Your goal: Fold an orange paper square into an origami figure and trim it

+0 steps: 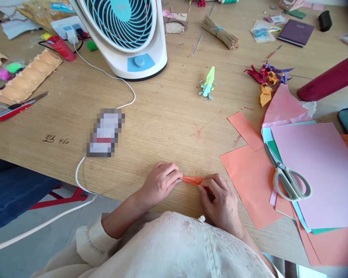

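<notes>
A narrow folded strip of orange paper (192,180) is stretched between my two hands, just above the near edge of the table. My left hand (162,181) pinches its left end between thumb and fingers. At the other end, my right hand (219,197) grips the strip with thumb and curled fingers. Both ends of the paper are hidden under my fingertips. Right of my right hand lie a large orange sheet (251,181) and a smaller orange rectangle (245,129).
Scissors (290,183) rest on stacked coloured paper (321,154) at right. A phone (106,133) with a cable lies left. Farther back stand a fan (133,58) and a green-blue origami figure (208,83). Folded paper pieces (268,79) and a red bottle (327,79) are at right.
</notes>
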Tool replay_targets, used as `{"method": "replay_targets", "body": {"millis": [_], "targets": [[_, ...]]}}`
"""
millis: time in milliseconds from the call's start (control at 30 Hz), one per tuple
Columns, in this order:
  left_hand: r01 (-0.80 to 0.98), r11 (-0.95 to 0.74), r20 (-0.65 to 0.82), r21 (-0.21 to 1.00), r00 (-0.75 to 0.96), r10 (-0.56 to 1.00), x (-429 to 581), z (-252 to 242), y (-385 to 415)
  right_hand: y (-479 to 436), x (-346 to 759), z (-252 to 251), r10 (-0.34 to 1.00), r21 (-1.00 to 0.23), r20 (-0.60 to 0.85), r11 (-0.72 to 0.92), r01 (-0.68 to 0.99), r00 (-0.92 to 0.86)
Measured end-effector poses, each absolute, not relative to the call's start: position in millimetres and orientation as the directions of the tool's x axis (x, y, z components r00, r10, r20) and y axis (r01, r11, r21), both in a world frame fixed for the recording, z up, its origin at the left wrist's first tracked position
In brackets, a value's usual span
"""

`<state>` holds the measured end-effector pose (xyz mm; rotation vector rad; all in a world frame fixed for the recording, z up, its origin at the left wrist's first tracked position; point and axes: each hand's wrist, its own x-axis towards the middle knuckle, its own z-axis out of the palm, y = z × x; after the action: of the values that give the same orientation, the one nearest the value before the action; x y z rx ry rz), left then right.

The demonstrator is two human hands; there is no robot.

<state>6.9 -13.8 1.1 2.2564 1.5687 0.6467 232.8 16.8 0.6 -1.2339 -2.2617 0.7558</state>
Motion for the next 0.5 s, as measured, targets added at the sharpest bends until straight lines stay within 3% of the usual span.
{"method": "replay_targets", "body": {"millis": [267, 500], "targets": [[0.809, -0.261, 0.068, 0.526, 0.265, 0.962, 10.9, 7.1, -11.5, 18.0, 231.4, 3.1, 0.860, -0.657, 0.110, 0.439, 0.613, -0.499], [0.785, -0.212, 0.077, 0.583, 0.206, 0.975, 13.6, 2.4, -14.4, 18.1, 229.6, 2.8, 0.876, -0.674, 0.095, 0.405, 0.617, -0.472]]}}
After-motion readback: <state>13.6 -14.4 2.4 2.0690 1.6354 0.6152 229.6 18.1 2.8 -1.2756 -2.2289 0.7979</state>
